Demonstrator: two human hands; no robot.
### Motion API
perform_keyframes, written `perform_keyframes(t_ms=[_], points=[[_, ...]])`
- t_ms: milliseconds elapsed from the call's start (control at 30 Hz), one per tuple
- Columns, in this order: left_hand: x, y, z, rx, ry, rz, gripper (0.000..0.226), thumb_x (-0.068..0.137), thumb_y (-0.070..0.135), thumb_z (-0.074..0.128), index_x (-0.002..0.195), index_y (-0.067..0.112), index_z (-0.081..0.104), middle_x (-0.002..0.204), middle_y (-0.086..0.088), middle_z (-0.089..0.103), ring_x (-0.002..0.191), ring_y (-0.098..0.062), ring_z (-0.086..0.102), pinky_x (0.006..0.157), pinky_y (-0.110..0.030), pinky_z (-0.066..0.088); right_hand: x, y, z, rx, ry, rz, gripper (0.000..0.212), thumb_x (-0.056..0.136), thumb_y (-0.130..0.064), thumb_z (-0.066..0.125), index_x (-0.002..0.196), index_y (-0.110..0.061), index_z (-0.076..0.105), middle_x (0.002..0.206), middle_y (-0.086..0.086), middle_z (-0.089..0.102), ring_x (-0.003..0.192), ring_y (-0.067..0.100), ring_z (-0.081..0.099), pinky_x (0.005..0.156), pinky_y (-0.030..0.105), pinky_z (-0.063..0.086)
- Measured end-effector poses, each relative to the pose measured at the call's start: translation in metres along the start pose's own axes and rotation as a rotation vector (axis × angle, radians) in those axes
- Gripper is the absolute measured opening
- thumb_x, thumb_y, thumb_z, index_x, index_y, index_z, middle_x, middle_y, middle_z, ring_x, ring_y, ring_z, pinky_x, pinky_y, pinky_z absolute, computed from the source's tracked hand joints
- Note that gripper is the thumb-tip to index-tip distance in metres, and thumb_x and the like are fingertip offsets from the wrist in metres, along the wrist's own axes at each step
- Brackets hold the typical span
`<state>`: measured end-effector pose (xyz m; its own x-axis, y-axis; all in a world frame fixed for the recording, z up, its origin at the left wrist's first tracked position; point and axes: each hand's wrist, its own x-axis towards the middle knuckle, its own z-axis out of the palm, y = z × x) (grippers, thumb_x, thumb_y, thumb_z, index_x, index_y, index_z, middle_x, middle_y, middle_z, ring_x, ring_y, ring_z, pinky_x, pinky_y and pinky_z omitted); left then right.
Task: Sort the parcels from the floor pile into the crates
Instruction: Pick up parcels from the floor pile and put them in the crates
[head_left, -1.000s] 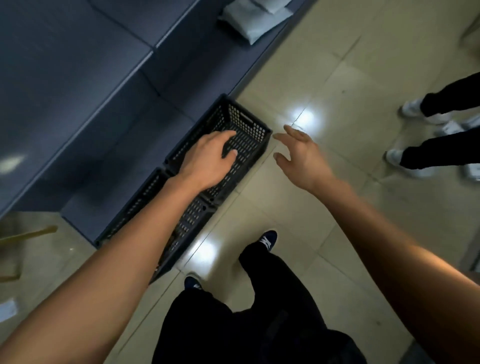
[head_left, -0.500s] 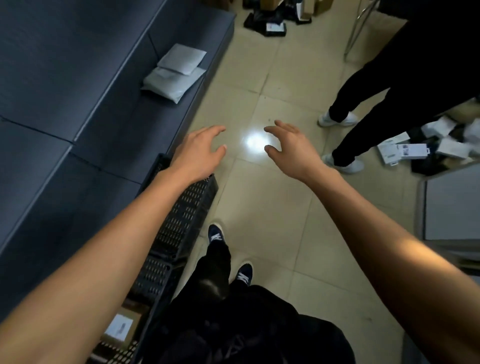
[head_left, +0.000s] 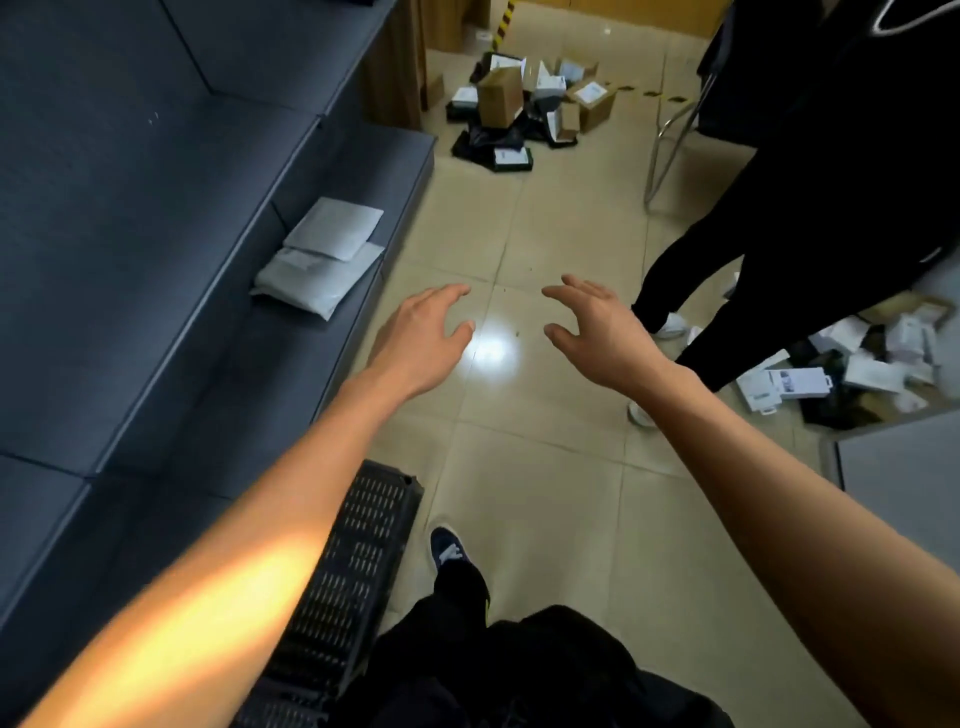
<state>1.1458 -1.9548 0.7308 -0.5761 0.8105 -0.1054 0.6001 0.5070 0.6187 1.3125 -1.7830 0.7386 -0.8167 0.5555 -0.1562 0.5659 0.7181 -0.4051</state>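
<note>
My left hand (head_left: 421, 338) and right hand (head_left: 597, 332) are open and empty; far ahead, the floor pile (head_left: 524, 111) seems light, stiff cartons, best gripped by two opposite sides.

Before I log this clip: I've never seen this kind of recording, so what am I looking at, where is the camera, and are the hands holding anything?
The one view comes from a camera worn on a person's head, looking forward and down. The two bare arms are that person's own. The left hand and right hand are both open, fingers spread, and hold nothing. Below the left arm a black slotted crate stands on the tiled floor beside a dark shelf unit, which carries two grey padded parcels. Ahead lies a pile of boxes and bags; a second scatter of parcels lies at the right. Another person's dark trouser legs stand near it.
</note>
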Motion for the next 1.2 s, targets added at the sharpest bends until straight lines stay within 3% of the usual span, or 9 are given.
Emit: perform_keyframes(t_ms=[100, 200, 333, 500, 900, 1100, 1200], points=[[0.038, 0.004, -0.014, 0.01, -0.015, 0.029, 0.052, 0.095, 0.036, 0.056, 0.144, 0.022, 0.054, 0.142, -0.002, 0.059, 0.134, -0.025, 0.05, 0.112, -0.04, 0.041, 0.033, -0.004, -0.013, -0.005, 0.042, 0.002, 0.056, 0.097, -0.024, 0.062, 0.15, -0.018, 0.046, 0.164, 0.013, 0.029, 0.153, 0.03, 0.02, 0.12, 0.045, 0.026], [0.074, 0.009, -0.025, 0.023, -0.011, 0.056, 0.054, 0.093, 0.039, 0.054, 0.144, 0.021, 0.054, 0.142, -0.002, 0.06, 0.133, -0.025, 0.052, 0.111, -0.04, 0.042, 0.067, 0.001, -0.022, -0.007, 0.047, 0.009, 0.057, 0.097, -0.027, 0.062, 0.151, -0.02, 0.046, 0.164, 0.013, 0.028, 0.153, 0.031, 0.019, 0.12, 0.05, 0.026], [0.127, 0.014, -0.026, 0.062, -0.012, 0.075, 0.048, 0.099, 0.029, 0.058, 0.147, 0.022, 0.052, 0.146, 0.001, 0.056, 0.135, -0.022, 0.049, 0.111, -0.036, 0.041, 0.115, 0.022, -0.032, 0.017, 0.044, 0.028, 0.055, 0.097, -0.029, 0.06, 0.149, -0.02, 0.047, 0.161, 0.013, 0.034, 0.15, 0.031, 0.027, 0.118, 0.051, 0.03], [0.203, 0.025, -0.017, 0.093, -0.026, 0.07, 0.048, 0.1, 0.032, 0.057, 0.147, 0.024, 0.051, 0.147, 0.003, 0.055, 0.136, -0.021, 0.049, 0.111, -0.036, 0.041, 0.181, 0.057, -0.05, 0.06, 0.036, 0.005, 0.048, 0.1, -0.026, 0.056, 0.147, -0.016, 0.049, 0.148, 0.005, 0.054, 0.137, 0.029, 0.047, 0.108, 0.048, 0.042], [0.368, 0.069, -0.015, 0.132, 0.003, -0.023, 0.05, 0.1, 0.039, 0.056, 0.149, 0.028, 0.048, 0.147, 0.005, 0.054, 0.137, -0.02, 0.045, 0.107, -0.034, 0.038, 0.339, 0.145, -0.112, 0.106, 0.012, 0.007, 0.043, 0.102, -0.028, 0.053, 0.145, -0.023, 0.052, 0.148, -0.001, 0.055, 0.136, 0.025, 0.049, 0.109, 0.042, 0.042], [0.443, 0.058, -0.022, 0.105, 0.004, -0.042, 0.05, 0.101, 0.038, 0.057, 0.149, 0.025, 0.049, 0.147, 0.002, 0.055, 0.136, -0.021, 0.046, 0.108, -0.033, 0.038, 0.415, 0.154, -0.122, 0.093, -0.012, -0.009, 0.043, 0.101, -0.028, 0.055, 0.144, -0.022, 0.054, 0.144, 0.0, 0.059, 0.125, 0.026, 0.056, 0.103, 0.037, 0.044], [0.492, 0.044, -0.026, 0.084, -0.012, -0.053, 0.051, 0.1, 0.038, 0.057, 0.149, 0.025, 0.049, 0.147, 0.002, 0.054, 0.137, -0.021, 0.047, 0.109, -0.033, 0.037, 0.462, 0.158, -0.125, 0.088, -0.028, 0.0, 0.043, 0.101, -0.028, 0.055, 0.144, -0.023, 0.054, 0.144, 0.0, 0.058, 0.13, 0.026, 0.054, 0.104, 0.038, 0.045]])
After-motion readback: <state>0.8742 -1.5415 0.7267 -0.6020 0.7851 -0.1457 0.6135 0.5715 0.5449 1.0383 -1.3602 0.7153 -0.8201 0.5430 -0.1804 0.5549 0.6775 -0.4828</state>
